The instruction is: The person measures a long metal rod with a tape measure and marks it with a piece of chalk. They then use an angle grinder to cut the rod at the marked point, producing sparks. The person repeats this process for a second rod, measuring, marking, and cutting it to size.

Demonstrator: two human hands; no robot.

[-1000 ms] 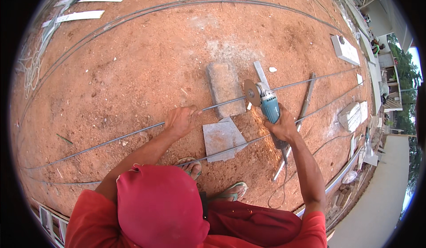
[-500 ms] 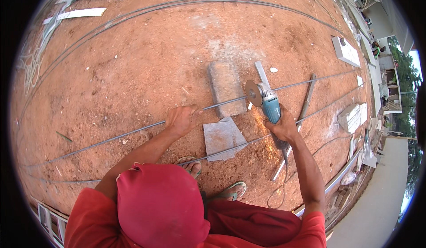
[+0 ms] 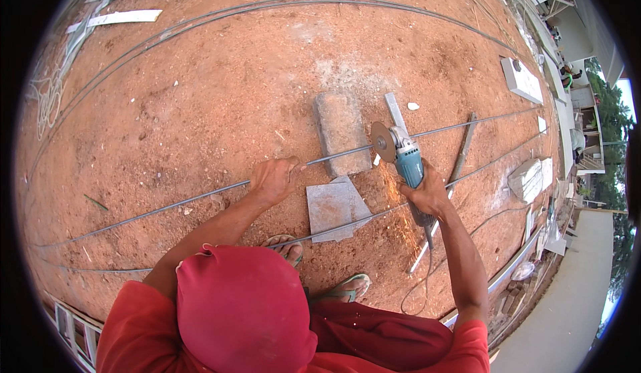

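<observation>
Left hand (image 3: 272, 180) clasped thin grey rod (image 3: 340, 154), right hand (image 3: 429, 191) teal grinder (image 3: 409, 164), brown disc (image 3: 382, 142) sparking by block's (image 3: 339, 127) right edge.

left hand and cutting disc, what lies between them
The head view shows a block between the left hand and the cutting disc, with the metal rod crossing over it.

your left head-worn fisheye looked steeply down; your red headwear (image 3: 244, 309) sat close at the lower edge, your left hand (image 3: 272, 180) and right hand (image 3: 427, 191) farther off, trees (image 3: 611, 116) tiny near the right rim.
</observation>
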